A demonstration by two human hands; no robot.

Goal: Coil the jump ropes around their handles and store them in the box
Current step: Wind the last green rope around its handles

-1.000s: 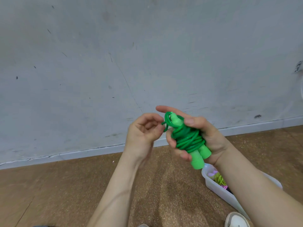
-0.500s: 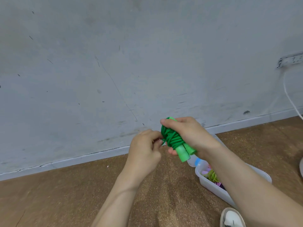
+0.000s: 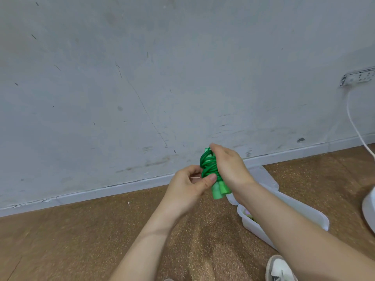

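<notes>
Where brown floor [image 3: 81, 240] meets a scuffed grey wall [image 3: 142, 78], the right hand [image 3: 230, 168] curls its grip round the coiled green jump rope [image 3: 209, 166], the left hand [image 3: 188, 188] pinching it, near the white box [image 3: 316, 217], floor stretching leftward.

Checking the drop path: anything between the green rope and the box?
Nothing visible. The left hand and right hand hold the rope; the open box sits just below-right of it, crossed only by the person's own right forearm.
</notes>
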